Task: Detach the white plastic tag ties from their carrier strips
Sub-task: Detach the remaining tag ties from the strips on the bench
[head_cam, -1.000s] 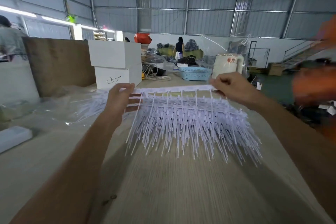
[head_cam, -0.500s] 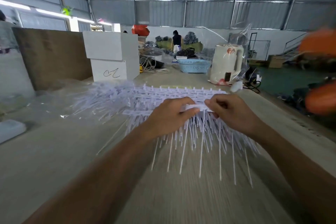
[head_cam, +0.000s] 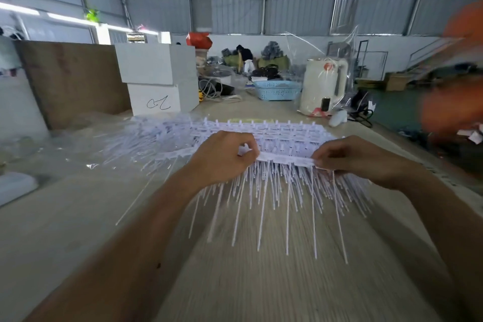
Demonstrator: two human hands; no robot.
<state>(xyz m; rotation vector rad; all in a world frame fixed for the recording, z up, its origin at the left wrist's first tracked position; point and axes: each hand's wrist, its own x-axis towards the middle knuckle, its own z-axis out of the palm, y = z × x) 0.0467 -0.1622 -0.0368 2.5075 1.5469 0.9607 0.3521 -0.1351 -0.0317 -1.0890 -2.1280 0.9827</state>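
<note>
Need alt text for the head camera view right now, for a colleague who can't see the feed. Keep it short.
Two bare hands hold a white carrier strip by its ends above a wooden table, left hand and right hand each with a pinching grip, white tag ties fanning down toward the camera. Behind lies a heap of more strips, then white boxes and a white kettle.

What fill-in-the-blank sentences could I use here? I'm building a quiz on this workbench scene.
1. Both hands pinch one white ____ between them.
2. The left hand holds its left end; the ____ hand holds the other.
3. The tag ties hang from it, pointing ____ the person.
4. The blue basket sits left of the white ____.

Missing: carrier strip; right; toward; kettle
</note>
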